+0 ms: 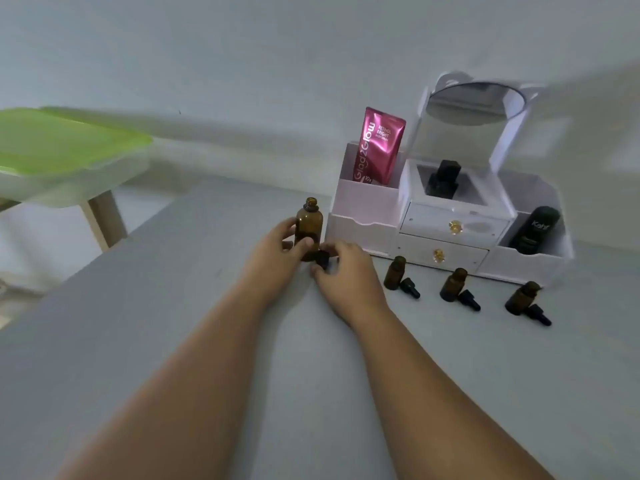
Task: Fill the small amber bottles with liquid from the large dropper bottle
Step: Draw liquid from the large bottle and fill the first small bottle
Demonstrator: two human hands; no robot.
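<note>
Big bottle: I see the big amber bottle (309, 227) standing up straight on the grey table (173, 323), just left of the middle of the frame. Its top is open.
Left hand: My left hand (277, 245) has its thumb and fingers curled round the big amber bottle, low on its side.
Right hand: My right hand (346, 271) is curled up. Its fingertips pinch a black cap (322, 255) right by the bottom of the big amber bottle.
Small bottles: Three stand in a row to the right of the middle: the left small bottle (394, 273), the middle small bottle (453, 284) and the right small bottle (522, 297). All are open on top and apart from both hands.
Droppers: A black dropper lies on the table beside each one: left dropper (410, 288), middle dropper (470, 300), right dropper (540, 315).
White box: A white organizer (450, 220) sits behind the row. It has a round mirror (474, 103), a pink tube (379, 147), a dark bottle (443, 180) and a black tube (536, 230).
Upper left: A tub with a green lid (69, 140).
</note>
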